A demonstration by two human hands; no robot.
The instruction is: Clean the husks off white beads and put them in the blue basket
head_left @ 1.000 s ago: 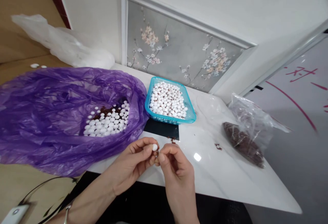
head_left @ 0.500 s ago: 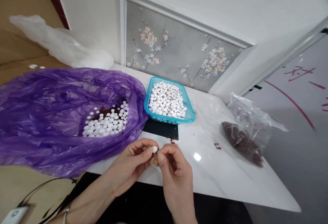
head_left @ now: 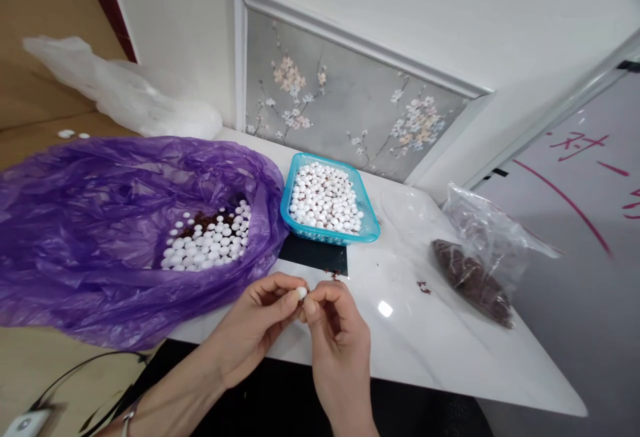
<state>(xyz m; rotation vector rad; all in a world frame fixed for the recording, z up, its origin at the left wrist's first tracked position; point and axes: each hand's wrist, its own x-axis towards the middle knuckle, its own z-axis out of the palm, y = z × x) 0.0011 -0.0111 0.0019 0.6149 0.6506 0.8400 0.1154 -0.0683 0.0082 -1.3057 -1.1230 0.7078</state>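
Observation:
Between the thumb and fingers of my left hand (head_left: 265, 310) is a small white ball (head_left: 301, 293). My right hand (head_left: 340, 337) is closed in a pinch right beside it, its fingertips close to the ball; whatever lies between them is too small to make out. Beyond my hands stands a blue plastic basket (head_left: 373, 229) full of similar white balls with brown bits among them. To the left, a purple plastic bag (head_left: 125, 290) lies open, with many white balls (head_left: 205, 247) and small brown pieces inside.
A clear bag of brown pieces (head_left: 473, 284) lies on the right of the white table (head_left: 400, 350). Loose brown bits (head_left: 424, 287) are scattered nearby. A dark flat piece (head_left: 315, 255) lies before the basket. A floral panel (head_left: 340, 84) and whiteboard (head_left: 575, 237) stand behind.
The right hand has shifted very slightly left, and the ball has turned a little in the left fingers. The view has tilted slightly; basket and bags stay in place.

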